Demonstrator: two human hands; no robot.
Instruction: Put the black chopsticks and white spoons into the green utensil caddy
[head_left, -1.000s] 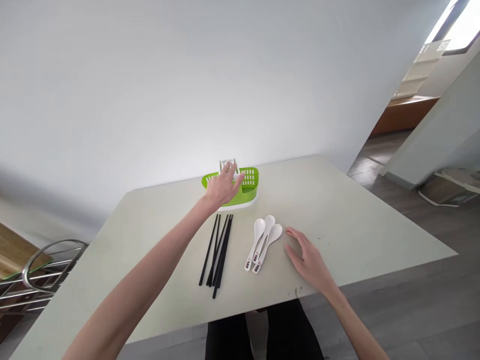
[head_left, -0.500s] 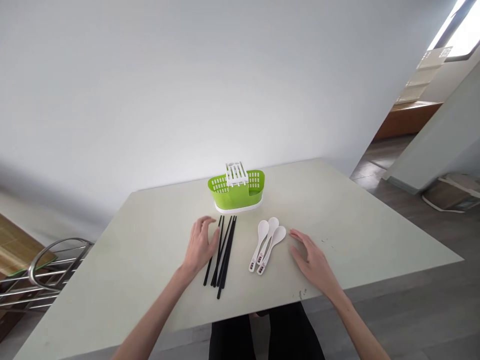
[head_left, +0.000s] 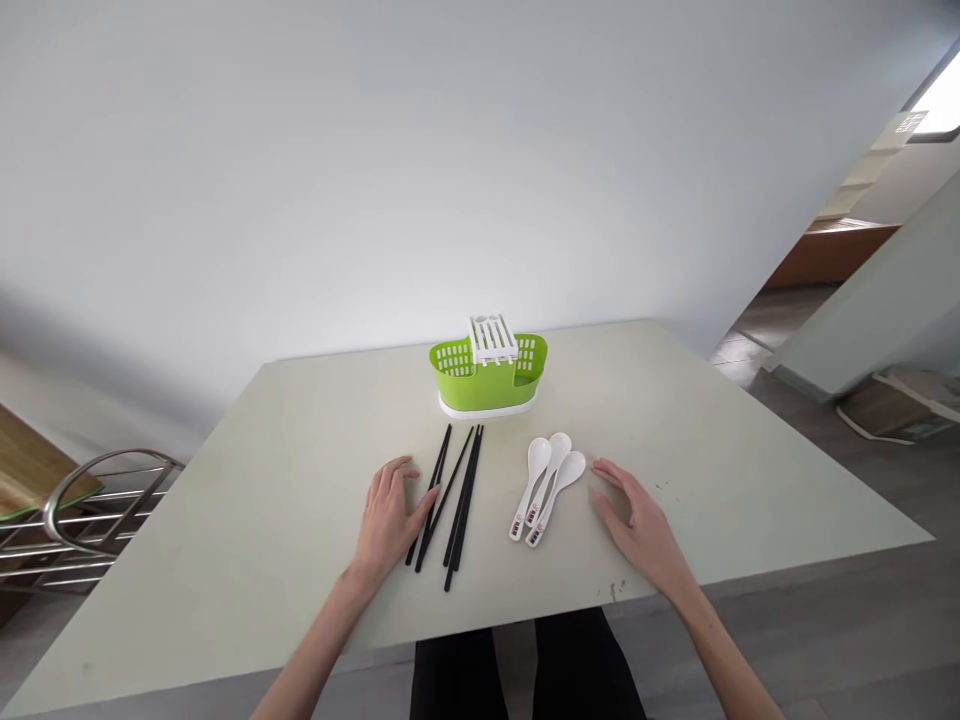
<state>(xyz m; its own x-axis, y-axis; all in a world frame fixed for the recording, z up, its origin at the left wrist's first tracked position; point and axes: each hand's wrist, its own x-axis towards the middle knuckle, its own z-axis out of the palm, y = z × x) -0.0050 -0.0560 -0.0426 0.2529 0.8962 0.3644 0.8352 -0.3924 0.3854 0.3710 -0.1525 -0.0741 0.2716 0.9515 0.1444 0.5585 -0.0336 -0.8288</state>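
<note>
A: What is taking up most of the view?

B: A pale wall (head_left: 450, 180). In front of it a whitish table (head_left: 675, 420) is spreading out, and the person's dark trousers (head_left: 589, 665) are showing below its near edge.

A: What is the largest thing standing on the table?

B: A green basket (head_left: 491, 390). It is standing upright near the wall side, resting on a white base (head_left: 487, 411), and a white slatted piece (head_left: 493, 342) is sitting across the middle of its top.

A: And the hands?

B: The left hand (head_left: 386, 515) is grasping nothing visible. Its fingers are curving loosely, and its thumb is pointing across the leftmost chopsticks (head_left: 463, 505). I cannot tell whether it is touching them. The right hand (head_left: 637, 525) is also holding nothing; its thumb and fingers are standing apart, just right of the spoons (head_left: 540, 487).

A: How are the chopsticks lying?

B: They are black, and they are lying between the left hand and the spoons, their thinner ends pointing towards the basket. Some are bunching at the right; others are slanting beside the left thumb.

A: The spoons?

B: Three white ones are lying fanned, bowls towards the basket, and small dark marks (head_left: 535, 534) are showing on their handle ends.
</note>
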